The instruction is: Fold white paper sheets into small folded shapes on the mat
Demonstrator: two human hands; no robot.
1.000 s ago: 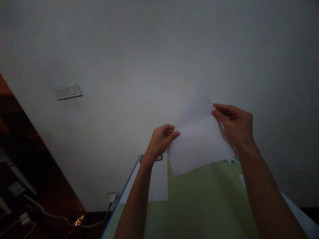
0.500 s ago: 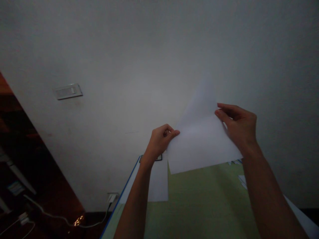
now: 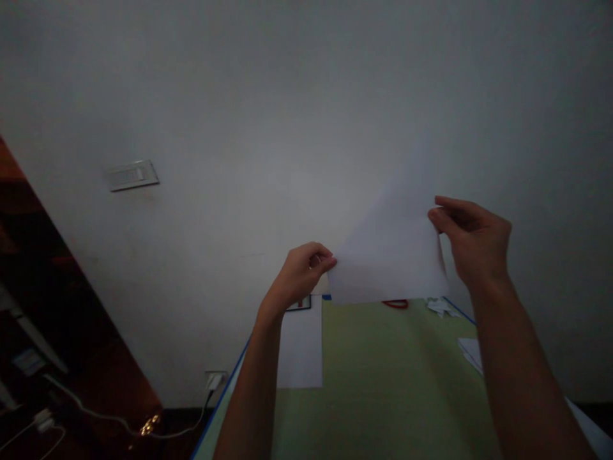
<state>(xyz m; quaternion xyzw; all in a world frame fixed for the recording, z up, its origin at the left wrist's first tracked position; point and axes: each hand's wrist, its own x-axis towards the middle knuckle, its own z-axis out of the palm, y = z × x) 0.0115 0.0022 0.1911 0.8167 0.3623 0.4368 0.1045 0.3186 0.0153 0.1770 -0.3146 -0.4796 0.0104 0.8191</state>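
Note:
A white sheet of paper is held up above the far part of the table, its upper part tapering toward a point against the pale wall. My left hand pinches its left edge between thumb and fingers. On the other side, my right hand grips the right edge with thumb and forefinger, where the paper curls slightly. Below the sheet lies the green tabletop. Another white sheet rests on the table, partly behind my left forearm.
Red scissor-like handles show at the table's back. Paper scraps lie beside them, with folded paper near my right forearm. A dark-framed object sits behind my left wrist. A plugged-in cable hangs at the wall, left of the table.
My right hand has moved right, and the paper has swung and lifted with it. My left hand has shifted slightly left. The red handles and more scraps now show below the paper.

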